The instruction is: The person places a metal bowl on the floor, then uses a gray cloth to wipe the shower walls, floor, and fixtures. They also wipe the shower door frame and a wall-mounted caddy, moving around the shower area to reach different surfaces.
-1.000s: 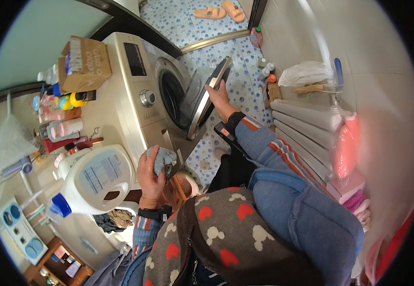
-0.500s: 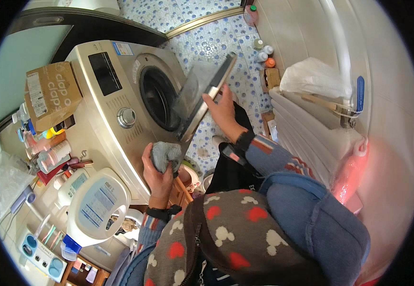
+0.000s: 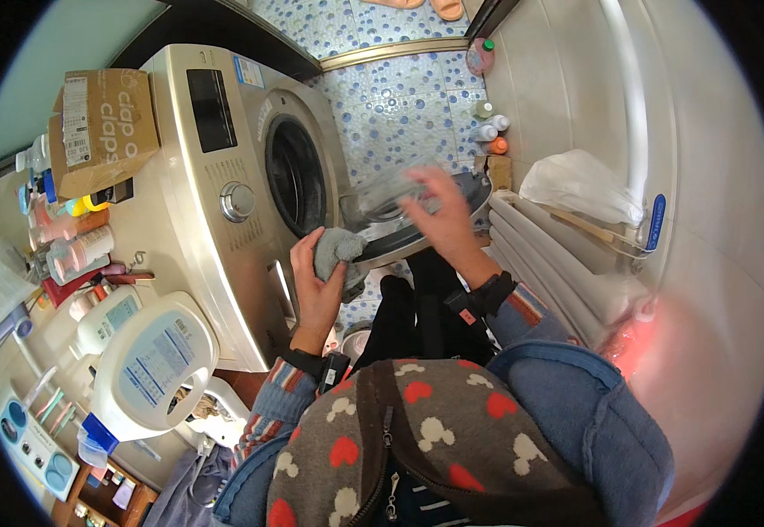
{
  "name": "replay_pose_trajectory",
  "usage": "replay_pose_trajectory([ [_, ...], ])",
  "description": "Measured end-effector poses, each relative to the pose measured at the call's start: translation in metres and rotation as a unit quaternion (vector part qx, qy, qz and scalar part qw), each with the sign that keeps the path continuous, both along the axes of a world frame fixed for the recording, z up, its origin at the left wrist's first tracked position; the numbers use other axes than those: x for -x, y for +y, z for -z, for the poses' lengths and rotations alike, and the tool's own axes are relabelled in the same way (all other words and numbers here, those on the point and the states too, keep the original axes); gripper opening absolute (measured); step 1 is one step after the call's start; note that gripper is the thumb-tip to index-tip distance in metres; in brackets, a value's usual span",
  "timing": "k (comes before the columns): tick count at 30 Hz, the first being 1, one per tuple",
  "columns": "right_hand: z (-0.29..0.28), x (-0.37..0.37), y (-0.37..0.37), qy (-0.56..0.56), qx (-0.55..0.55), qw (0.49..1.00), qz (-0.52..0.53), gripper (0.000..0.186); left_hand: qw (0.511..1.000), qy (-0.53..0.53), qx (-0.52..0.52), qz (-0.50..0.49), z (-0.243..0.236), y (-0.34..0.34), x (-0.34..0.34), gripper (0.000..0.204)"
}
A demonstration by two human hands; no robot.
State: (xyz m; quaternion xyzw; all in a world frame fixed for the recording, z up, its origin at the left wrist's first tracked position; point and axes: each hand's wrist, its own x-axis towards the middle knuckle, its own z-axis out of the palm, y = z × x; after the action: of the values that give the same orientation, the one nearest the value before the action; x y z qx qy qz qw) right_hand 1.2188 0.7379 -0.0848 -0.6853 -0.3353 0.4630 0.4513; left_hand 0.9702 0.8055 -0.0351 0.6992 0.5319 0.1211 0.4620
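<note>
In my left hand [image 3: 315, 294] is a bunched grey cloth [image 3: 338, 250], gripped between thumb and fingers beside the hinge side of the washing machine door [image 3: 391, 249]. The round door stands wide open, its clear glass bowl facing up toward me. Over the glass is my right hand [image 3: 454, 220], blurred by motion, with fingers apart and nothing visible in them. Whether its fingertips touch the glass I cannot tell. To the left stands the gold front-loading washing machine [image 3: 215, 193], its dark round drum opening [image 3: 296, 176] uncovered.
On the machine's left are a cardboard box [image 3: 105, 132], several bottles and a large white detergent jug [image 3: 158, 364]. Small bottles [image 3: 485, 132] line the wall at right, near a folded pale cover [image 3: 566, 255] and a pink wrapped item [image 3: 632, 338]. Slippers [image 3: 443, 9] lie beyond the threshold.
The door has swung further open, down and to the right. My right hand has left its rim and moved over the glass. My left hand has moved right with the cloth.
</note>
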Motion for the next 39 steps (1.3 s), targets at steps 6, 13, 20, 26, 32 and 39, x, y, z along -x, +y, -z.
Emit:
replay_pose_trajectory([
  [6, -0.006, 0.056, 0.041, 0.211, -0.065, 0.954, -0.202, 0.051, 0.99, -0.062, 0.101, 0.071, 0.01, -0.003, -0.006, 0.094],
  [13, 0.052, 0.008, 0.067, 0.076, 0.019, 0.996, -0.031, 0.055, 0.995, 0.032, 0.092, 0.003, -0.044, -0.002, 0.007, 0.066],
  [20, 0.104, 0.026, 0.051, -0.203, 0.08, 0.909, -0.356, 0.065, 0.94, 0.153, -0.283, 0.112, -0.121, 0.051, 0.028, 0.048],
  [26, 0.152, 0.019, 0.061, -0.106, 0.181, 0.901, -0.38, 0.066, 0.896, 0.324, -0.26, 0.156, -0.103, 0.071, 0.041, 0.06],
  [32, 0.178, 0.057, 0.07, -0.076, 0.059, 0.903, -0.419, 0.065, 0.874, 0.355, -0.289, 0.161, -0.068, 0.075, 0.054, 0.065],
  [39, 0.197, 0.084, 0.079, -0.086, 0.023, 0.838, -0.538, 0.059, 0.875, 0.349, -0.299, 0.15, -0.057, 0.073, 0.058, 0.065],
])
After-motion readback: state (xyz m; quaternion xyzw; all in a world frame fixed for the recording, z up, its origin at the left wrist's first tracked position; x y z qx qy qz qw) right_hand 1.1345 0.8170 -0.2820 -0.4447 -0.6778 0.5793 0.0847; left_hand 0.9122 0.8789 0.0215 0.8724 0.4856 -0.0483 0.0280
